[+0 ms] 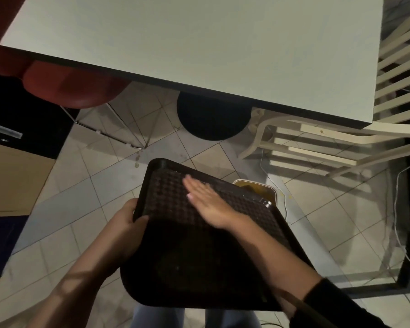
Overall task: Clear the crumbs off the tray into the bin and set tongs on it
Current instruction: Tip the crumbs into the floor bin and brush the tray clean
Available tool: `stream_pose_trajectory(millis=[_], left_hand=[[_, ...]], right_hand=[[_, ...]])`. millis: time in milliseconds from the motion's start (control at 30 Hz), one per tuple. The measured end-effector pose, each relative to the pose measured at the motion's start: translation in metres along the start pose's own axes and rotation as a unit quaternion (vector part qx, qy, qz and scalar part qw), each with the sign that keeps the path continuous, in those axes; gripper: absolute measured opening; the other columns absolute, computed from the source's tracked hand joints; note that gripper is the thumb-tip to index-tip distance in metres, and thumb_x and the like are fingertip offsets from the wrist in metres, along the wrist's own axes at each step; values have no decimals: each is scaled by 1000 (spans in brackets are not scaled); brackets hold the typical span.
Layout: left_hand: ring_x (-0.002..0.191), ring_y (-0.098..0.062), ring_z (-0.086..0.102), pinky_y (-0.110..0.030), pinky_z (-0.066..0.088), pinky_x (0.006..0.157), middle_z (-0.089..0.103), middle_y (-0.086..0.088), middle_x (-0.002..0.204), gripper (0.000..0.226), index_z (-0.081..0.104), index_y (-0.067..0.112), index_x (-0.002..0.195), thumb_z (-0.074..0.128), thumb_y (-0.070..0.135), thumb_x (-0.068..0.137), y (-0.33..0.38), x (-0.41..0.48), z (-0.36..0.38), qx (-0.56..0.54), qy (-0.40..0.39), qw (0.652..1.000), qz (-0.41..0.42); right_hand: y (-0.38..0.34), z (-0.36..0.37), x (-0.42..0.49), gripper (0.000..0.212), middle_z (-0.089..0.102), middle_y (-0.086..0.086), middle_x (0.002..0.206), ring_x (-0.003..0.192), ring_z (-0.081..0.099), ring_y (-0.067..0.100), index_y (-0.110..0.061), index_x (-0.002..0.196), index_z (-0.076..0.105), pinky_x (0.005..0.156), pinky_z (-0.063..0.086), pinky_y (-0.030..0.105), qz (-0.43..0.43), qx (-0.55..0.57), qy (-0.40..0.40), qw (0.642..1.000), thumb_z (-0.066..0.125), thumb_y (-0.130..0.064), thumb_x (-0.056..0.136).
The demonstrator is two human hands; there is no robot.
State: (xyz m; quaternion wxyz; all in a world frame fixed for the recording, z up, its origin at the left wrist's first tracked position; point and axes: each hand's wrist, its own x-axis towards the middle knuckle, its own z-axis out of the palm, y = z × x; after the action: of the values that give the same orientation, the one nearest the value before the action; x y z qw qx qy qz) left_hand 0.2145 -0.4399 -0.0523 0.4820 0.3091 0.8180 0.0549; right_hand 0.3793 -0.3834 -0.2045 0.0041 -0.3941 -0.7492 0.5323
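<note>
Left hand (126, 221) grips the dark textured plastic tray (199, 268) by its left rim; right hand (206, 202) lies flat on it, fingers straight. I note the small cream-rimmed bin (253, 182) below the tray's far-right corner, nearer the right hand.

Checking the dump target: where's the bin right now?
Head view, right of centre: the bin stands on the tiled floor, partly hidden behind the far right corner of the tray, near the white slatted chair.

Tray (187, 256) above the floor (81, 209), bin (253, 182) behind its far right corner (partly hidden), table (199, 43) beyond
</note>
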Motion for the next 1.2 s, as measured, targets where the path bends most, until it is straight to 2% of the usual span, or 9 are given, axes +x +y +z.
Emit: stream_pose_trajectory(millis=[167,233,333,433,500,733,867,1033,1200], left_hand=[[89,-18,56,-29,44,67,53,0,102,41,41,18,138,45,16,98,-3,-2,-11,-6,18,1000,-1],[91,-20,56,-30,43,68,54,-1,104,41,41,17,138,45,15,98,-3,-1,-16,5,26,1000,5],[80,-12,56,-26,43,63,54,6,91,39,41,15,137,44,14,98,-4,0,-14,6,29,1000,7],[75,-6,53,-21,40,57,51,11,84,39,43,13,136,45,11,97,-2,-1,-3,-2,28,1000,10],[74,-5,53,-20,40,56,52,9,85,40,42,13,137,45,11,97,0,-3,2,-2,29,999,16],[84,-12,58,-22,46,62,54,7,94,40,39,19,139,44,16,99,-2,-15,-6,-3,15,1000,23],[91,-22,62,-35,52,71,57,3,98,39,42,23,136,45,14,98,-5,-17,-24,-40,31,999,11],[98,-28,60,-40,49,86,57,-2,100,37,46,20,134,45,11,98,-15,-14,-39,-13,50,999,-9],[104,-31,58,-40,47,85,56,-6,108,39,43,18,136,44,12,98,-15,-13,-47,3,54,998,-20]], right_hand=[[95,-5,-58,52,1,-10,157,144,1,8,-29,149,8,116,-1,32,220,42,-18,974,10,-46,99],[103,-7,-68,54,2,-6,158,144,1,9,-26,149,7,117,-3,34,271,-3,2,963,9,-47,99],[42,-5,-49,50,1,-8,157,143,-1,7,-26,149,7,118,-3,35,127,-37,69,989,15,-39,101],[-47,12,-24,49,0,-9,157,141,-6,1,-25,149,6,114,-12,23,-61,-16,26,998,22,-29,102],[-69,19,-7,49,-1,-7,157,141,-7,1,-23,149,6,113,-13,22,-98,-11,11,995,21,-29,103],[22,-4,-3,47,0,-17,154,140,-4,0,-31,149,8,116,-1,28,-5,12,39,999,13,-38,102],[80,-3,-42,46,6,-19,154,141,4,1,-34,148,12,114,2,27,135,28,32,990,12,-40,102],[126,-10,-65,49,14,-7,157,144,6,10,-26,149,14,117,-5,38,253,-102,-12,962,11,-37,101],[81,-12,-100,56,19,-13,151,138,12,2,-26,147,20,115,3,27,178,-79,87,977,9,-46,96]])
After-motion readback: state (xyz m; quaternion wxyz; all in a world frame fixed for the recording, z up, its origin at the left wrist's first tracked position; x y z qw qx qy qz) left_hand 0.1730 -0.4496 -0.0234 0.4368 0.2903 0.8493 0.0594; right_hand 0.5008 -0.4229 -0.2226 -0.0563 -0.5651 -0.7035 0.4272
